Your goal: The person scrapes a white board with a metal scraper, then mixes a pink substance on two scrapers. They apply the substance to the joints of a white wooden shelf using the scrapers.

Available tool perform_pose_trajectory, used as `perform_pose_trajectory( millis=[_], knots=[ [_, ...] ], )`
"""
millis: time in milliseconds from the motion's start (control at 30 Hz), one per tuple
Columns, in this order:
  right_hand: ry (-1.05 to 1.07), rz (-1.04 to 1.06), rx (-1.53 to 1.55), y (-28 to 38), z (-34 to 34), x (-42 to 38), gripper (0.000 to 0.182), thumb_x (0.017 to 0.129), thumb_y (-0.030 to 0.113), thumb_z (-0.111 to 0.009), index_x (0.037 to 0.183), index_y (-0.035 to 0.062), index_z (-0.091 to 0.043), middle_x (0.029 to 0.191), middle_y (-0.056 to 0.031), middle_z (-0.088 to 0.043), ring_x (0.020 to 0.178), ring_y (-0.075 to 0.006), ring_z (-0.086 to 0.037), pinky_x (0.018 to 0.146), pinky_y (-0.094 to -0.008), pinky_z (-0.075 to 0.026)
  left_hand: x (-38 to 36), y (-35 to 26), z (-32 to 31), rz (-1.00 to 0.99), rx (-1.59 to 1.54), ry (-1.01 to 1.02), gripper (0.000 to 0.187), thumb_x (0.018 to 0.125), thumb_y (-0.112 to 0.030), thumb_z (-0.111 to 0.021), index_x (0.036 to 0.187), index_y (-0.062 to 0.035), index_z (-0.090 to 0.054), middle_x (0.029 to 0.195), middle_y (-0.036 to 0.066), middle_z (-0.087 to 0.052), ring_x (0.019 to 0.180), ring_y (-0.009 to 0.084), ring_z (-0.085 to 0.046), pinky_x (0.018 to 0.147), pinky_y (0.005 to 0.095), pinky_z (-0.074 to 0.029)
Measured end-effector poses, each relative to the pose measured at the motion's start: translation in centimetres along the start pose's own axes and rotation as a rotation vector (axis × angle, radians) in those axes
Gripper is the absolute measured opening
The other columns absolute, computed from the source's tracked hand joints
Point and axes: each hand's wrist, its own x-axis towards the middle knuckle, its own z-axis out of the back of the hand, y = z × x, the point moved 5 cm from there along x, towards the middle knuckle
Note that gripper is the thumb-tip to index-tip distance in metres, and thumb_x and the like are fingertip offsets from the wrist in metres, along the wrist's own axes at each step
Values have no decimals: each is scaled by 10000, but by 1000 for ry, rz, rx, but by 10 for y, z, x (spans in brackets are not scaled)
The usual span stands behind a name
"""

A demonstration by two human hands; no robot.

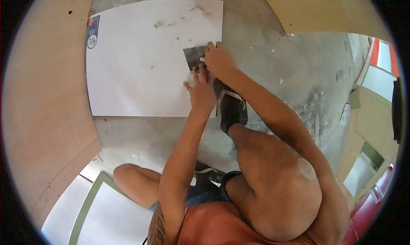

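Note:
A large white board [136,61] lies flat on the concrete floor. Near its right edge rests a small dark square piece [193,59] with a light spot on it. The fingertips of my left hand [200,89] press on the lower edge of this piece, fingers spread. My right hand [220,59] is curled over the piece's right side, its fingers bent at the upper right corner. What lies under the right palm is hidden.
Wooden panels stand at the left [47,87] and upper right [329,10]. My sandalled foot [232,110] is beside the board's lower right corner. A framed white panel [111,215] is at the lower left. Debris dots the concrete floor [273,74].

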Motion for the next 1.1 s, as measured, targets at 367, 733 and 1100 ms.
perform_pose_trajectory(
  millis=[367, 733, 1100],
  knots=[
    [-44, -30, 52, 4, -2, 0, 261, 845, 130, -591, 1023, -53, -640, 1112, -142, -581, 1044, -290, -568, 752, -401, -584, 2, 5, -6, -13, -11, -8, 573, 930, -203, -487, 1466, -35, -374, 1534, 189, -297, 1481, 394, -138, 1036, 750, -253],
    [1, -31, 3, -10, -4, 16, 281, 903, 174, -566, 1049, -55, -640, 1107, -150, -569, 1084, -289, -559, 787, -385, -592, 1, 4, -1, 2, -38, 0, 656, 878, -188, -565, 1481, -36, -354, 1584, 173, -206, 1480, 379, -161, 1006, 756, -300],
    [-75, -56, -30, -9, -2, 5, 264, 862, 169, -596, 996, -53, -642, 1091, -152, -575, 1033, -285, -581, 746, -393, -599, 2, 5, -4, 22, -33, -53, 639, 872, -167, -549, 1472, -32, -375, 1596, 163, -184, 1478, 376, -172, 1007, 762, -293]
  ],
)
